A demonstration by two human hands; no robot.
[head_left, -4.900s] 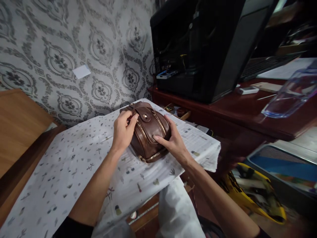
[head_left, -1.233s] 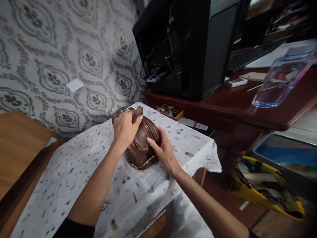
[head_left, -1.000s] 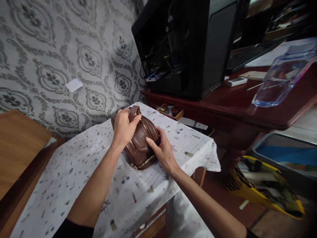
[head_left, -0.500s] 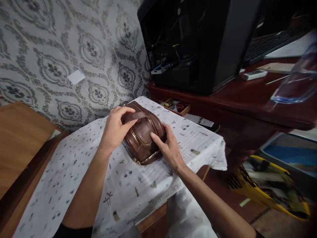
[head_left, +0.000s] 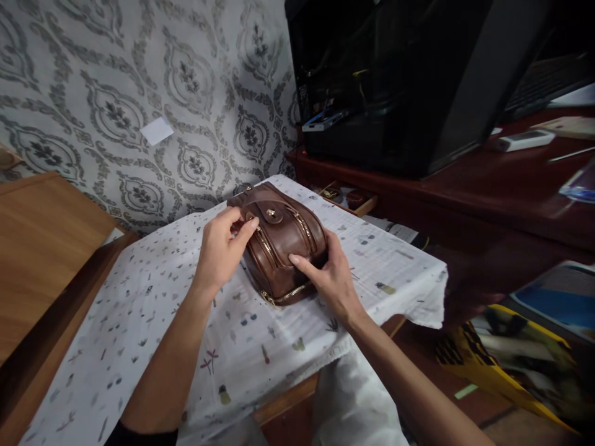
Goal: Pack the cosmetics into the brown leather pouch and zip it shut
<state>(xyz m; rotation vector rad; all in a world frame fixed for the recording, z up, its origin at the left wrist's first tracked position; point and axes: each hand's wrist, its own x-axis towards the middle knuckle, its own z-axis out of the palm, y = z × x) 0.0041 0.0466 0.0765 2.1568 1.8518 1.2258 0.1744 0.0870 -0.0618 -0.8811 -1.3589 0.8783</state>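
A brown leather bag point(head_left: 283, 244) with gold zippers lies on a white printed cloth point(head_left: 186, 347). Along its top runs a leather handle point(head_left: 264, 201), with a round gold stud point(head_left: 273, 214) near it. At the near end of the left zipper, my left hand point(head_left: 223, 244) has thumb and forefinger pinched together on what looks like the zipper pull, mostly hidden by the fingertips. My right hand point(head_left: 332, 272) grips the bag's right side, thumb on the front panel and fingers behind, out of sight. Another gold zipper pull point(head_left: 267, 297) hangs at the bag's lower corner.
To the right, a dark red desk point(head_left: 465, 192) carries a black computer case point(head_left: 372, 93). Below its edge an open drawer point(head_left: 353, 201) holds small items. A yellow bag point(head_left: 515, 371) stands on the floor at right. A wooden panel point(head_left: 46, 248) borders the left.
My left hand has let go of the leather handle and moved down to the left zipper. The handle now lies against the bag. My right hand keeps its grip; the view has shifted right.
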